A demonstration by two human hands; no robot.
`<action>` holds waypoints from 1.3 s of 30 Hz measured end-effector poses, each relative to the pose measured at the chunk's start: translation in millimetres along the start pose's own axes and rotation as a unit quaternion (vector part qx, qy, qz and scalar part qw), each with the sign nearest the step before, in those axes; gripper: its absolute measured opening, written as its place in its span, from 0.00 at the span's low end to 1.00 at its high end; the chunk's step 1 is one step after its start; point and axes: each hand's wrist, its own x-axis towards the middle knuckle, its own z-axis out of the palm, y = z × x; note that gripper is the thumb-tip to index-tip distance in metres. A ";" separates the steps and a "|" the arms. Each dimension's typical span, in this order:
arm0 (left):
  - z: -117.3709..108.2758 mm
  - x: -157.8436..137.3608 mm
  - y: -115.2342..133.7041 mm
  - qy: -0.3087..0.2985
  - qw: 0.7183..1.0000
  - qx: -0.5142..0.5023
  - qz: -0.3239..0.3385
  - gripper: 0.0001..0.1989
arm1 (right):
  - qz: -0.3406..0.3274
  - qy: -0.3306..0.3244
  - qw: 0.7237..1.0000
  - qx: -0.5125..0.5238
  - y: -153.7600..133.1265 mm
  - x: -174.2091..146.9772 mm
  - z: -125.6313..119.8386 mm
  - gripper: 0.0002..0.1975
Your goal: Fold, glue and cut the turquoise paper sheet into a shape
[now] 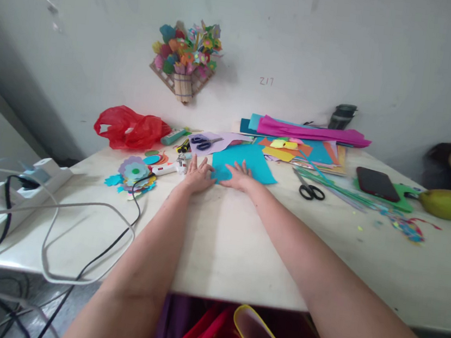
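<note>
A bright blue sheet of craft paper [243,157] lies on the white table in front of me. My left hand [199,176] rests at its lower left corner, fingers spread. My right hand [239,176] lies flat on the sheet's lower edge, its fingers apart too. Just left of my left hand is a white glue gun [164,170] with a black cord. Behind the sheet, scissors with blue handles [206,143] sit on a lilac sheet [229,137]. Black-handled scissors [309,191] lie to the right of the blue paper.
Layered paper flowers [133,171] and a red plastic bag [129,129] are at the left. A power strip [2,213] trails cords over the table's left side. Rolled magenta paper [312,132], a phone [376,184] and a green-yellow fruit [450,205] are at the right.
</note>
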 end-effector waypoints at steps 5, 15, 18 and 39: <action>0.4 1.1 -1.4 0.008 0.999 0.032 -0.010 0.23 | 0.037 -0.026 0.999 -0.006 -4.9 1.9 -2.8 0.45; 6.3 3.6 5.3 -0.015 0.997 0.070 -0.028 0.32 | 0.041 -0.016 0.999 0.001 -6.3 -6.2 -6.0 0.45; 8.5 4.9 4.5 -0.028 0.996 0.065 -0.048 0.33 | 0.025 -0.024 0.999 -0.004 -0.8 -4.8 -6.3 0.45; 11.7 5.1 33.9 -0.003 0.996 0.084 0.009 0.35 | 0.016 -0.003 1.000 -0.022 65.4 -6.6 -16.4 0.42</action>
